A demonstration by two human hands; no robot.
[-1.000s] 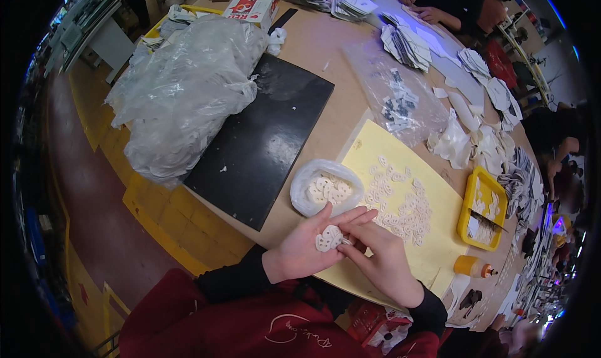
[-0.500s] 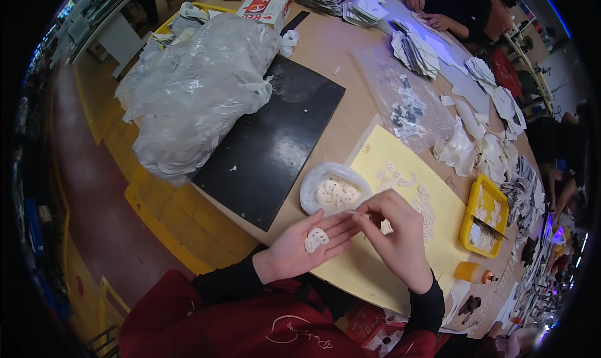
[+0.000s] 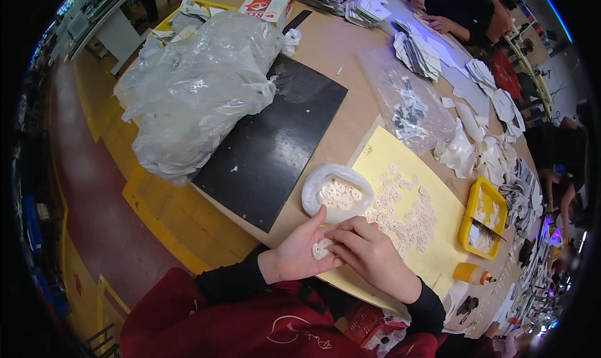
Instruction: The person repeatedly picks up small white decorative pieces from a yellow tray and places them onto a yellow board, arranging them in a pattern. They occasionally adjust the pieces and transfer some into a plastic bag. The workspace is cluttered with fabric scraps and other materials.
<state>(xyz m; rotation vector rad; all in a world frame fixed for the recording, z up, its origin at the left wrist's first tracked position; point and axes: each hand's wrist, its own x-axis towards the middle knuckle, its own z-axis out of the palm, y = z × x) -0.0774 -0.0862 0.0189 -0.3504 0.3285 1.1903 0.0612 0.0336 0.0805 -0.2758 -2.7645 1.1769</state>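
Note:
My left hand [image 3: 293,253] is turned palm up below the bag-lined bowl [image 3: 310,201], with small cream perforated pieces [image 3: 321,249] lying in it. Over that palm, my right hand [image 3: 375,251] has its thumb and fingers pinched together at the edge of those pieces. Whatever is between its fingertips is mostly hidden. Similar cream pieces [image 3: 340,194] fill the bowl. Many more scattered pieces [image 3: 416,217] lie on a yellow sheet [image 3: 375,151] to the right.
A black board [image 3: 275,139] and a big clear plastic bag [image 3: 194,89] take up the left side. On the right are a yellow tray [image 3: 466,230] and an orange-filled bottle [image 3: 471,273]. A co-worker's hands [image 3: 432,23] are at the far side, near paper-like stacks [image 3: 416,54].
My right hand has come down and left, from above my left fingertips onto the palm. The left fingers, stretched out before, are now partly covered by it.

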